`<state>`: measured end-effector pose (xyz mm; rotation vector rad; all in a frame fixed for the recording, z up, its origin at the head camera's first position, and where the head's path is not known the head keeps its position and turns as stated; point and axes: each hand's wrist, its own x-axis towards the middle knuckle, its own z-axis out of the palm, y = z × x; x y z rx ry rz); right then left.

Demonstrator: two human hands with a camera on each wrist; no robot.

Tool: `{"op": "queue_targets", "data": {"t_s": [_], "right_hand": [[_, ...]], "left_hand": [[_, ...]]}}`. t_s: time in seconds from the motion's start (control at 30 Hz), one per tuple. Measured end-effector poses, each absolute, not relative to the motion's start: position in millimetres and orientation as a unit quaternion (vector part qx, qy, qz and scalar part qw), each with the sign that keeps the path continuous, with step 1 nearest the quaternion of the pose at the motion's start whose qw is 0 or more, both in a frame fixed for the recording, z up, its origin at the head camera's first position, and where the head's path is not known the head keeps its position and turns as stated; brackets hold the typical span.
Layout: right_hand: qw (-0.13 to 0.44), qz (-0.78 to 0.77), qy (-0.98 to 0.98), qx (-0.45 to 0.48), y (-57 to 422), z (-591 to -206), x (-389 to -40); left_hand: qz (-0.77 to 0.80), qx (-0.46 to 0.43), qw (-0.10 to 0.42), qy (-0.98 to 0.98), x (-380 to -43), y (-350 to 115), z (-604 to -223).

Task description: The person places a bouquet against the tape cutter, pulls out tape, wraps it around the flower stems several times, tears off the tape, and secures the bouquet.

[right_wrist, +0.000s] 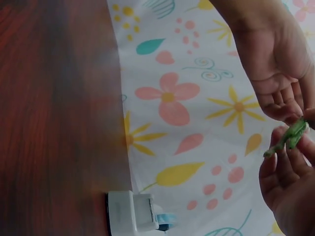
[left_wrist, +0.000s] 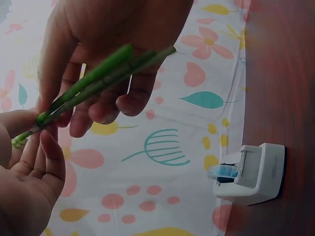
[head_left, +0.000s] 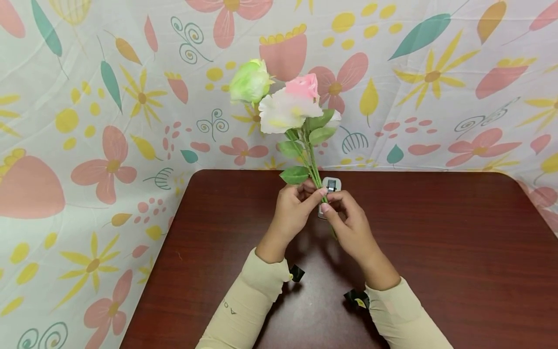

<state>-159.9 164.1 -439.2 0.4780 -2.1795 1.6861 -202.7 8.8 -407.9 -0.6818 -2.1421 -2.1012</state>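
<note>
A small bunch of artificial flowers is held upright above the table, with a green bloom (head_left: 250, 81), a white bloom (head_left: 287, 111) and a pink bloom (head_left: 302, 86). My left hand (head_left: 291, 211) pinches the green stems (head_left: 313, 162) below the leaves. Just lower, my right hand (head_left: 354, 225) has its thumb and fingers around the same stems. In the left wrist view, the cut stem ends (left_wrist: 128, 59) stick out past the fingers of the right hand (left_wrist: 113, 29). Behind the hands stands a white tape dispenser (left_wrist: 266, 172) with bluish tape, partly hidden in the head view.
The dark reddish-brown table (head_left: 457, 252) has rounded back corners. A flower-printed cloth (head_left: 144, 121) hangs behind it and along its left side. Black pieces (head_left: 298, 273) stick out by the wrists at the beige sleeves (head_left: 253, 291).
</note>
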Motion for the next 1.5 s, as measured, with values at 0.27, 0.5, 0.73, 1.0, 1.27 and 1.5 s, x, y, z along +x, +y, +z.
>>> {"op": "queue_targets", "data": {"t_s": [0.27,0.5,0.73,1.0,1.27,1.5], "right_hand": [[0.254,0.617,-0.729,0.153,172,-432,-160],[0.275,0.627,-0.717,0.133,183,-427,-163],[0.237,0.708,-0.661,0.071,191,-424,-163],[0.224,0.790,-0.570,0.023,191,-421,-167],[0.206,0.850,-0.478,0.080,194,-418,-166],[0.229,0.864,-0.448,0.031,200,-417,-171]], "left_hand": [[-0.579,-0.281,0.051,-0.764,-199,11,-407],[-0.509,-0.314,0.017,-0.801,-197,15,-406],[-0.459,-0.348,-0.034,-0.817,-197,17,-406],[-0.440,-0.353,-0.067,-0.823,-195,14,-405],[-0.445,-0.356,-0.072,-0.818,-196,17,-409],[-0.461,-0.337,-0.118,-0.813,-196,19,-411]]}}
